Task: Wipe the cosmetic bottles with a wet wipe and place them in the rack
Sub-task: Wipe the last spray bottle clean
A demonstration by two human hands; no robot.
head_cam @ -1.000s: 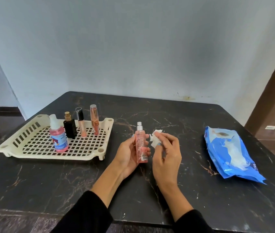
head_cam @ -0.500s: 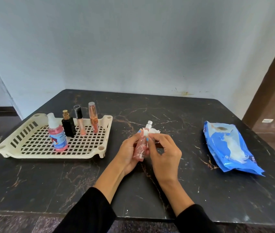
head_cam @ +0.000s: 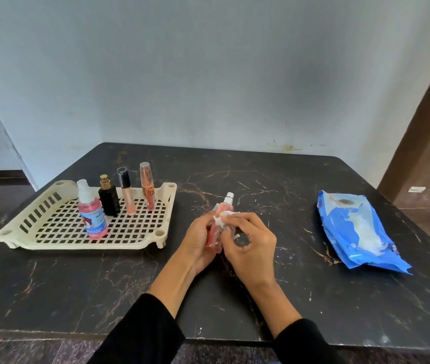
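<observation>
I hold the pink spray bottle near the middle of the table, tilted a little, its white nozzle pointing toward 12 o'clock. My left hand curls round its lower body from the 9 o'clock side. My right hand pinches a small white wet wipe against the upper body of the bottle, fingers bent over it. Both my sleeves are black.

At about 10 o'clock from the bottle sits the cream rack, flat on the table. Four things stand upright in it in a row: a pink bottle with a blue label, a black bottle with a gold top, a tube with a black cap, and a peach tube.

At 3 o'clock, well apart from my hands, lies the blue pack of wipes.
</observation>
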